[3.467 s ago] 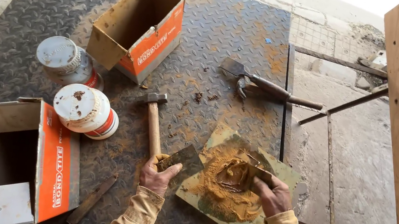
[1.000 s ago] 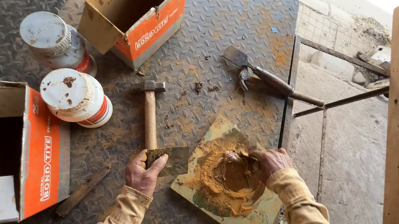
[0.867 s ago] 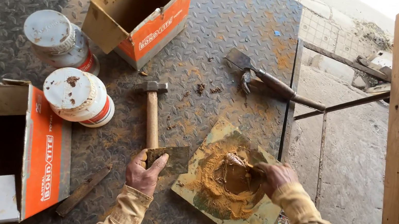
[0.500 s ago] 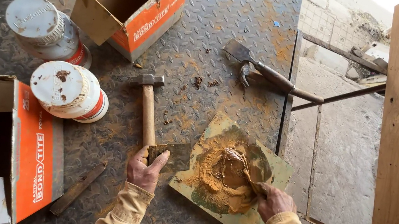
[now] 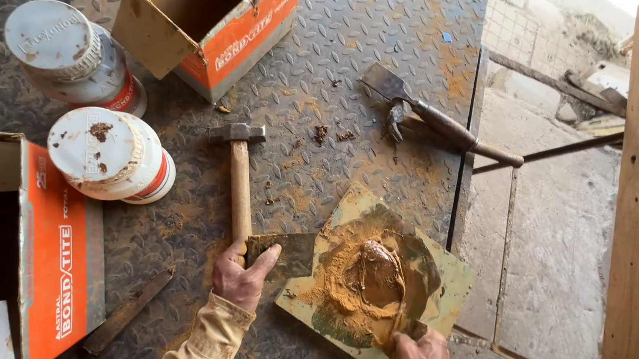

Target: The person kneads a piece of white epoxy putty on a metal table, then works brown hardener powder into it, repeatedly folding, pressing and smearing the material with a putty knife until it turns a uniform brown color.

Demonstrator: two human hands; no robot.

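My right hand (image 5: 418, 353) is closed on a small scraper at the near edge of the greenish board (image 5: 451, 277), working the orange-brown paste (image 5: 373, 274) heaped on it. My left hand (image 5: 242, 275) pins a flat blade (image 5: 288, 252) against the board's left side, steadying it. The hammer (image 5: 237, 172) lies just left, the trowel (image 5: 436, 122) beyond.

Flat scraper blade (image 5: 282, 252) beside greenish board (image 5: 437, 288) heaped with orange-brown paste (image 5: 373, 274).
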